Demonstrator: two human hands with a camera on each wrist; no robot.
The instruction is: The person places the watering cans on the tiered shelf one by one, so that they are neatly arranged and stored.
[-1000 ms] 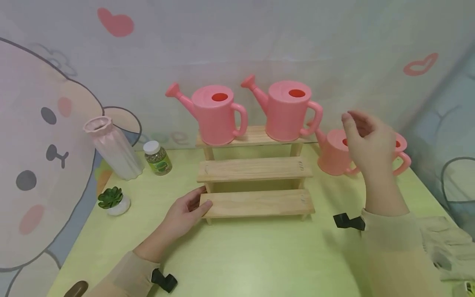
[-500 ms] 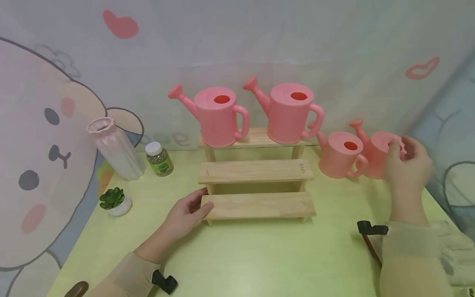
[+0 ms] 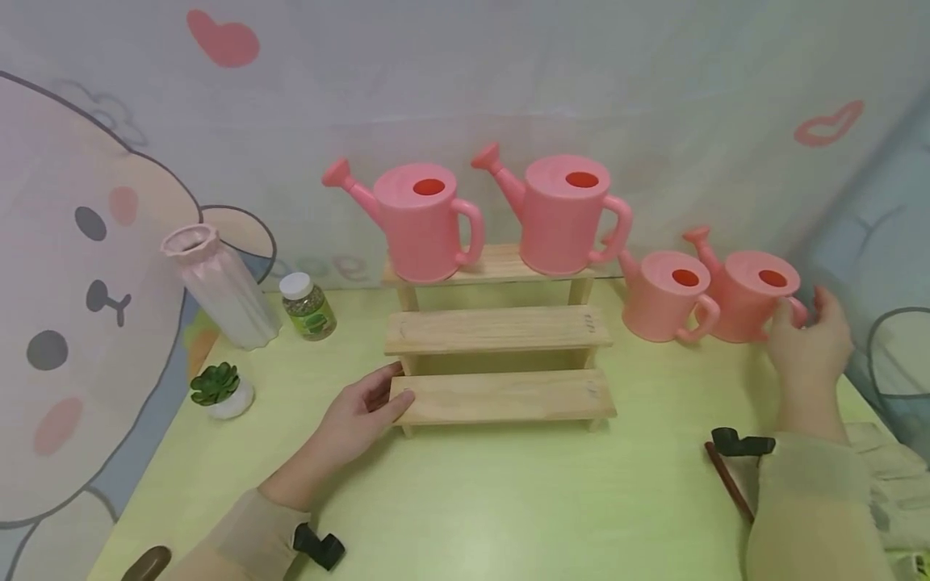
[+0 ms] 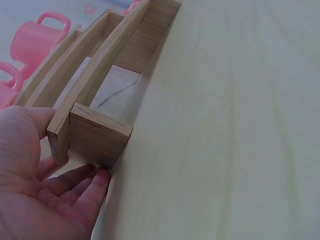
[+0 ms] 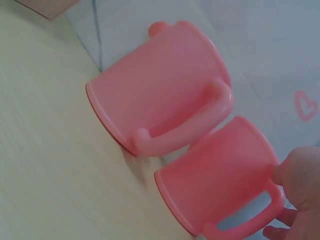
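Has swung the right hand (image 3: 812, 343) outward since a second ago, from over the pair of table cans, and in the last half second has dropped it lower, to the handle (image 5: 257, 222) of the far-right pink watering can (image 3: 741, 311). Thumb at the handle's top, fingers near its outer side, a gap showing between; can't tell if gripping yet. Likely lining up a grasp there; not lifted, can upright on the tabletop (image 3: 494, 492) just beside the second pink table can (image 3: 657, 307).

Meanwhile, pinching the left end of the lowest tier of the three-tier wooden stand (image 3: 501, 399) with the left hand (image 3: 361, 418), unchanged, probably to steady it. Also showing, on the top tier: left pink watering can (image 3: 421, 230) and right pink watering can (image 3: 565, 218), both unmoved.
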